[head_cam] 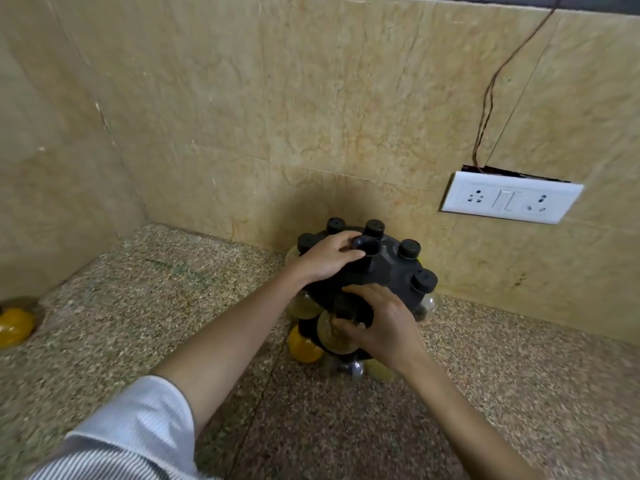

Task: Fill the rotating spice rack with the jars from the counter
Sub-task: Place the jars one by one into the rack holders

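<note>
A black rotating spice rack (391, 271) stands on the speckled counter against the back wall. Several black jar lids (408, 248) poke up through its top ring. My left hand (325, 258) rests on the rack's top, fingers on the central knob (367, 246). My right hand (384, 327) grips a clear jar (329, 332) of brownish spice at the rack's front, just under the top ring. Lower jars show beneath, one with yellow powder (303, 346). Another yellow-filled jar (14, 325) lies on the counter at the far left edge.
A white socket and switch plate (510, 197) sits on the wall to the right of the rack, with wires (491, 88) running up from it. Tiled walls meet in a corner at the left. The stone counter (173, 306) stretches left and toward me.
</note>
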